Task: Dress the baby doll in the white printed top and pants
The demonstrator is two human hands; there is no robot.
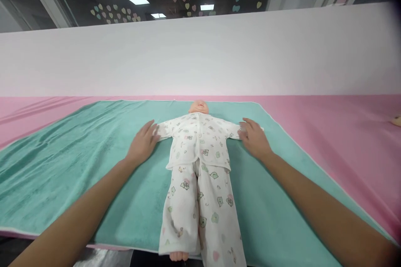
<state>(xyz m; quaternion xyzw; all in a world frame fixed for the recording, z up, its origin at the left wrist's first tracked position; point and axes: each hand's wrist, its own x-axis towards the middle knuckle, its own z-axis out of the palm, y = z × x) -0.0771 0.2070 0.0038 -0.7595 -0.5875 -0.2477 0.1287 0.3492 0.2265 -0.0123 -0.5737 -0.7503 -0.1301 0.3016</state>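
Observation:
A baby doll (198, 150) in white printed pyjamas lies on its back on a teal towel (78, 162), head away from me and arms spread out to the sides. My left hand (143, 142) lies flat on the towel with its fingers stretched out, touching the end of the doll's sleeve on that side. My right hand (254, 137) rests palm down over the end of the other sleeve, fingers extended. One bare doll foot (178, 255) pokes out of the trouser leg at the towel's near edge.
The towel lies on a pink sheet (338, 133) that covers the table. A white partition (200, 58) stands behind it. A small pale object (397, 121) sits at the far right edge. The table's dark near edge (106, 258) runs below the towel.

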